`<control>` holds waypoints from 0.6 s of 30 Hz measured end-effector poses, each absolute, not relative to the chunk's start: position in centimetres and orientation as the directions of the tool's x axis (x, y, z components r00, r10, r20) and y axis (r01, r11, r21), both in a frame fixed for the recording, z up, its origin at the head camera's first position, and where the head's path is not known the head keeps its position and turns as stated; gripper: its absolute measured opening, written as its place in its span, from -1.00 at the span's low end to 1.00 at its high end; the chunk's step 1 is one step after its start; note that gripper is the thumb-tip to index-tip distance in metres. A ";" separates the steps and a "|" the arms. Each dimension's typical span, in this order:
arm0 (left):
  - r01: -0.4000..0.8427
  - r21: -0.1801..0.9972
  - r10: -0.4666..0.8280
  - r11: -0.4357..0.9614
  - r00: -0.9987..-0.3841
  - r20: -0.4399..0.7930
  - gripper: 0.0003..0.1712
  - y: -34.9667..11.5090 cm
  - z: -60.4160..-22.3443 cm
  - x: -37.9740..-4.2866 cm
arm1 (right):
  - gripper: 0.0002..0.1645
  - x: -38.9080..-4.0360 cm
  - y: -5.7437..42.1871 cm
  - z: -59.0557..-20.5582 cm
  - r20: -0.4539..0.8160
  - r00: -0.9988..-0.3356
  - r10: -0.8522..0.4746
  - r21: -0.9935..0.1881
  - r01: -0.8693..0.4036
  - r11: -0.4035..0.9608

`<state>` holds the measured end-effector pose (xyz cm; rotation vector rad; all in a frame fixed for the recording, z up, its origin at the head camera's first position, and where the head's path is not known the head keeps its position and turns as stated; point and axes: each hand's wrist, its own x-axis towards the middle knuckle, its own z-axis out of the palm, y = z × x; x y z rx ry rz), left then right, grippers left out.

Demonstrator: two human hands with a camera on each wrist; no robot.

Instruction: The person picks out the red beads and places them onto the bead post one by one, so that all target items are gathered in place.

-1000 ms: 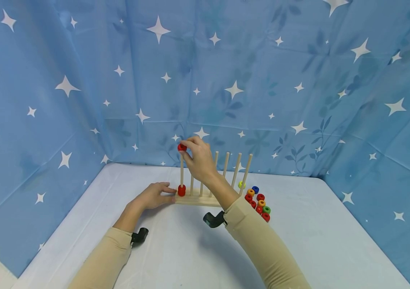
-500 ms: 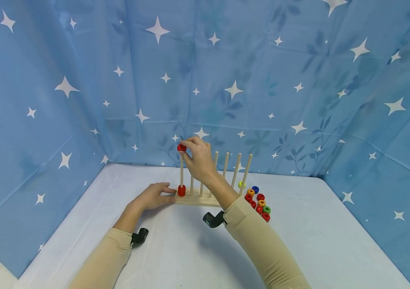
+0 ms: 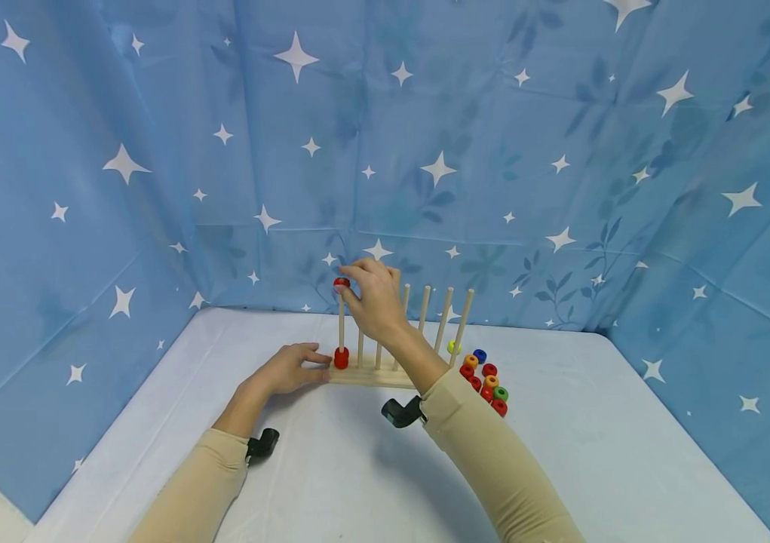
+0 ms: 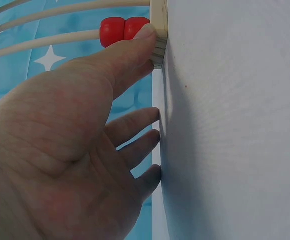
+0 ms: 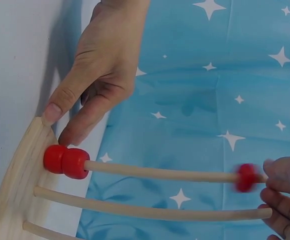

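Threading in hand, by judgement: red bead (image 5: 245,177) round end peg (image 5: 165,173) of rack (image 3: 374,378), near tip. Right hand (image 3: 374,302) parted, apparently released; left hand (image 3: 291,367) pinches rack's end. Next likely requires unobstructed drop.

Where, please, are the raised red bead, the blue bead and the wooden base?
Raised red bead (image 5: 245,178), right wrist view, its blurred middle.
Blue bead (image 3: 480,356), head view, its middle.
Wooden base (image 5: 20,186), right wrist view, bare wood.

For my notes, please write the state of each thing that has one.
Upper red bead: threaded on a peg, near its tip.
Lower two red beads: stacked at that peg's base.
Rack: upright.
Loose beads: lying on table.
Left grip: touching the rack.
Right grip: at the peg's tip.
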<state>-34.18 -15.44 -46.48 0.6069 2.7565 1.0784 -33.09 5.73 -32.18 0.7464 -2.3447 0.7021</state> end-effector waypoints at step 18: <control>0.338 0.655 0.415 0.676 -0.909 0.041 -0.54 -15.4 -46.4 -34.2 | -0.66 -32.6 6.6 -32.1 0.725 -0.614 -0.314 -0.283 -0.680 0.676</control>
